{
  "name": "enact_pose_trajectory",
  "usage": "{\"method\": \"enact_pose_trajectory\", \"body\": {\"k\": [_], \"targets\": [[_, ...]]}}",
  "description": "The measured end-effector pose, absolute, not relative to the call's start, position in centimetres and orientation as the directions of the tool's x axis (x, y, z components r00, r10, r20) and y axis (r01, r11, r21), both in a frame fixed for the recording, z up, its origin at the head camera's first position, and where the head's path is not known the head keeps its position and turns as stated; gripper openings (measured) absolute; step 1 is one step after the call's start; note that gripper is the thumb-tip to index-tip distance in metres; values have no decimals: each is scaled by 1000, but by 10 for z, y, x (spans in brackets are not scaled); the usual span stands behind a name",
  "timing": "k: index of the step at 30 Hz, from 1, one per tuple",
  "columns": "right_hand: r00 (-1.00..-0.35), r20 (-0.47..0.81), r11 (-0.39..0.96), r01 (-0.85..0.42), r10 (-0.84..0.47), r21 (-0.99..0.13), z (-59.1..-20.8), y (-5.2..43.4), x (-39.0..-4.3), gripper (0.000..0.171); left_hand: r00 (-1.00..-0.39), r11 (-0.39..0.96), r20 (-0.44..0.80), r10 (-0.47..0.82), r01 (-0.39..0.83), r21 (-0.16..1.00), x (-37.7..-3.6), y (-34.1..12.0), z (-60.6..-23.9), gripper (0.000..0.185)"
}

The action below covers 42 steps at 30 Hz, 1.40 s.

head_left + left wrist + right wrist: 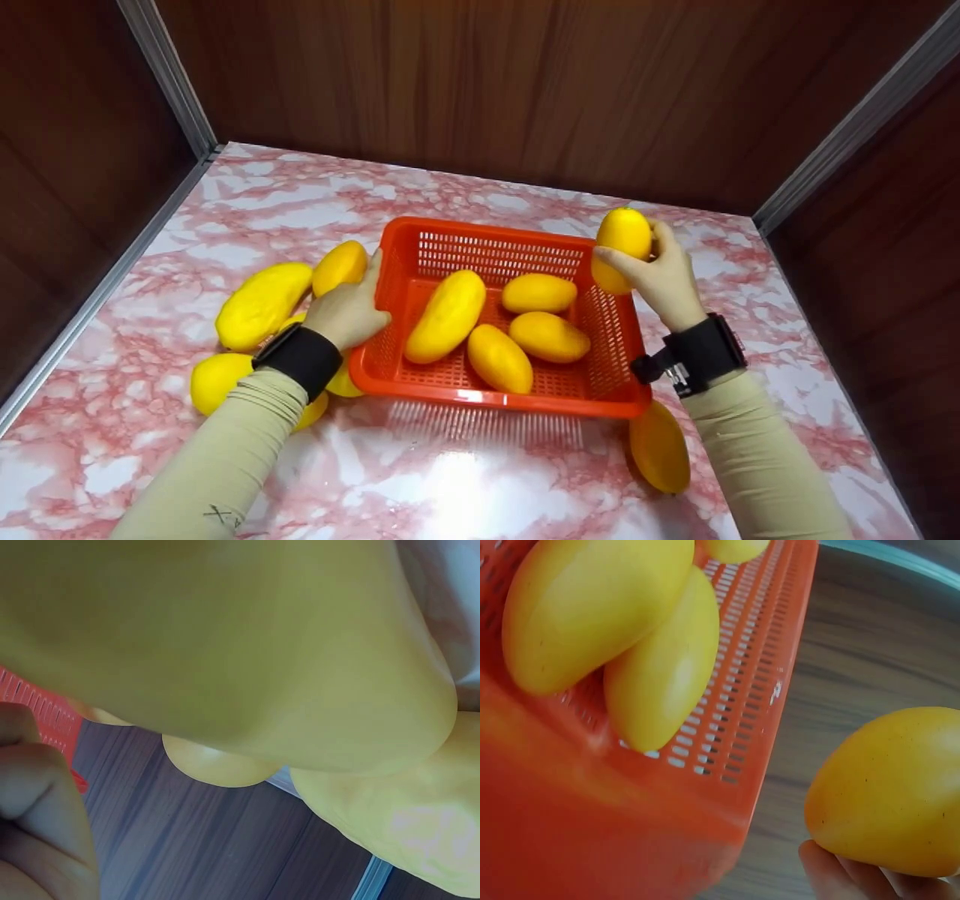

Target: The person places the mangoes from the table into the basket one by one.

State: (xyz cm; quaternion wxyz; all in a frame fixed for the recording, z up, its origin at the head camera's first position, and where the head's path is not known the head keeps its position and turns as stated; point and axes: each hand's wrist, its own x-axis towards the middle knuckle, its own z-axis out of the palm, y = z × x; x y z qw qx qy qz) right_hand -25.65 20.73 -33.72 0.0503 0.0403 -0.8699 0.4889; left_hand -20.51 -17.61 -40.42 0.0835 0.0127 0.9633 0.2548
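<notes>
Two beige sleeves with black wrist straps reach forward from the bottom of the head view over a pink-and-white marbled tabletop [465, 480]. Between them sits a shallow red perforated plastic basket [480, 396] with four smooth yellow mangoes lying inside [447, 315].

At the right, the right hand [664, 281] holds one yellow-orange mango [621, 247] upright — long axis close to vertical — with its fingers wrapped around the fruit's sides. It hovers just beside the basket's far right corner, raised above the rim, so the basket's open interior lies to the left of this hand and slightly nearer the person. The right wrist view shows the same fruit [889, 791] resting on the fingertips [832, 874] with the red basket wall next to it.

At the left, the left hand [349, 307] rests against the basket's left rim with its fingers loosely bent on the edge; whether it truly grips the rim cannot be told. Several loose yellow mangoes [262, 304] lie on the tabletop just left of that hand, and another orange mango [660, 448] lies by the basket's near right corner.
</notes>
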Motion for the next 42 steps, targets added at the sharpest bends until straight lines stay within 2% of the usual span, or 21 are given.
{"method": "enact_pose_trajectory", "body": {"k": [19, 27, 35, 42], "targets": [[-991, 76, 516, -123, -112, -848, -356, 180, -257, 72, -989, 869, -136, 60, -16, 494, -205, -177, -406, 95], [-983, 80, 579, -161, -164, -800, -367, 175, -262, 70, -990, 867, -129, 50, -21, 498, -204, -176, -406, 96], [-982, 26, 677, -148, -187, -721, -375, 175, -266, 78, -991, 860, -123, 54, -16, 510, -204, -175, -406, 97], [-977, 6, 755, -168, -212, -633, -383, 176, -268, 74, -990, 858, -131, 50, -24, 513, -204, -175, -406, 97]]}}
